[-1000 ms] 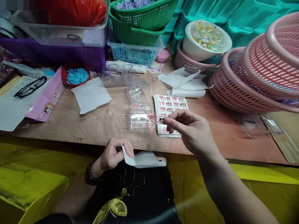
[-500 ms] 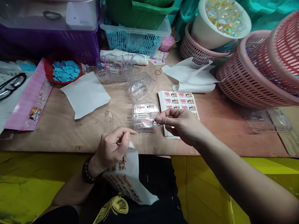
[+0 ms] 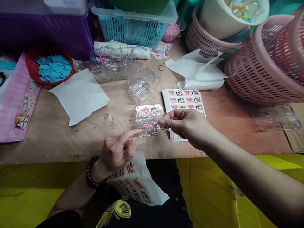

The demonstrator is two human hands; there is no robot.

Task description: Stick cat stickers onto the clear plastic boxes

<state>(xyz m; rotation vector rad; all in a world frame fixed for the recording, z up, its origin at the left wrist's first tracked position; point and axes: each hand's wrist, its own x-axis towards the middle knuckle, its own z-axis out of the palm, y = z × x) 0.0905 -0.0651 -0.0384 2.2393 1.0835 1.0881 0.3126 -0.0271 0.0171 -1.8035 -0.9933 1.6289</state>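
Note:
Two small clear plastic boxes (image 3: 149,122) lie near the table's front edge, each with a cat sticker on its lid. My right hand (image 3: 187,126) pinches the right end of a sticker (image 3: 152,125) lying on the nearer box. My left hand (image 3: 118,152) holds a sticker sheet (image 3: 139,182) that hangs down over my lap, and its forefinger points to the box's left corner. A stack of sticker sheets (image 3: 184,99) lies just right of the boxes, partly under my right hand.
Several open clear boxes (image 3: 118,63) stand behind. White backing papers (image 3: 79,95) (image 3: 197,71) lie left and right. A red dish of blue pieces (image 3: 51,65), a pink packet (image 3: 16,101), pink baskets (image 3: 266,66) and a blue basket (image 3: 133,25) ring the table.
My right hand carried a sticker left from the stack onto the nearer box. My left hand rose to the box's corner, and its sheet swung down. The view tilted down.

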